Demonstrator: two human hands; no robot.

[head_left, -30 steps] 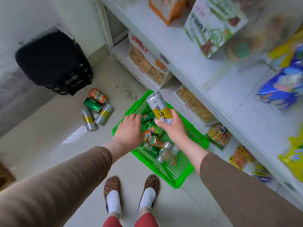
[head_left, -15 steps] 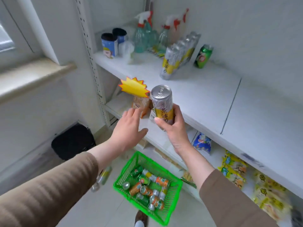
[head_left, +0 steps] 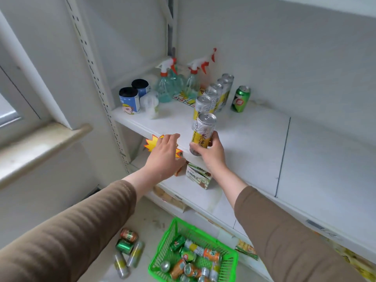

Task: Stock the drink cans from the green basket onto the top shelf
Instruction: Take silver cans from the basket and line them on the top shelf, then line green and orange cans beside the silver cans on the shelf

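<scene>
My right hand [head_left: 211, 152] grips a tall silver-and-yellow can [head_left: 203, 132] upright, just over the front edge of the top shelf [head_left: 254, 143]. A row of several matching tall cans [head_left: 215, 96] stands on that shelf right behind it, with a single green can [head_left: 240, 99] to their right. My left hand [head_left: 164, 157] hovers open beside the held can, fingers spread, holding nothing. The green basket [head_left: 160, 244] sits on the floor below, with several orange, green and silver cans lying in it.
Spray bottles [head_left: 173, 82], two blue rolls [head_left: 130, 99] and a white plastic bag [head_left: 151, 104] fill the shelf's left back. Several loose cans [head_left: 127, 250] lie on the floor left of the basket. A carton [head_left: 198, 176] stands on the lower shelf. A window sill [head_left: 40, 147] juts out at left.
My right hand lifted the tall can from the basket up to the top shelf's front edge. My left hand rose with it, empty. My view swung up from the floor.
</scene>
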